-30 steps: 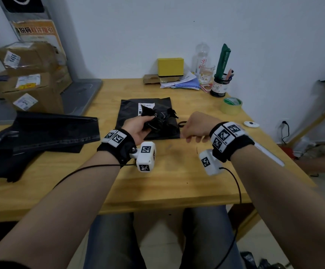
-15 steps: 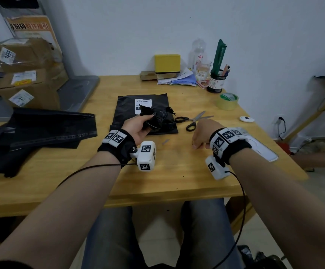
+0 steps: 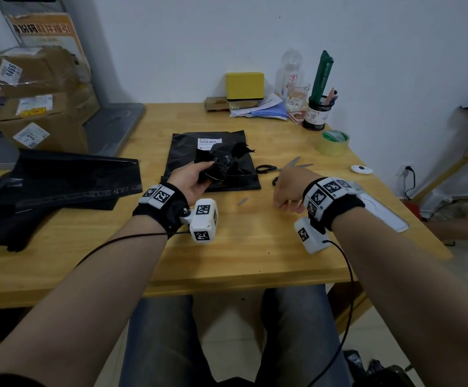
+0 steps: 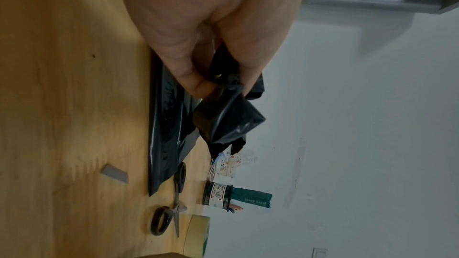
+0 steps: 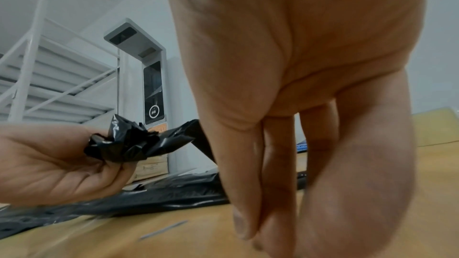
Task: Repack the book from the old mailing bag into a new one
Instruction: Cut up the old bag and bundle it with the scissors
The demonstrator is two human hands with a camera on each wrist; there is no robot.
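Step in hand, by my judgement: clearing the waste cut from the old wrapping. The left hand (image 3: pixel 190 178) holds a crumpled wad of black plastic (image 3: pixel 221 169), thumb and fingers curled round it, raised just above the near edge of the flat black mailing bag (image 3: pixel 188 152).

That bag lies on the table (image 3: pixel 255 247) directly beyond the grip. It bears a white label (image 3: pixel 209 142). It looks flat and filled, so the book is probably inside; the book itself is not visible in any view, and whether the bag is sealed cannot be told.

The right hand (image 3: pixel 290 189) hangs beside the left, fingers pointing down and pressed close together, thumb against them. It appears to hold nothing. Its fingertips (image 5: pixel 244 229) are just above the table, near a small grey sliver (image 3: pixel 242 201) lying between the two hands.

Scissors (image 3: pixel 278 167) lie just beyond the right hand, untouched. A heap of black bags (image 3: pixel 59 180) lies well out from the left hand.

Next move, as judged: discard the wad, which calls for a bin not in view, and collect the sliver.
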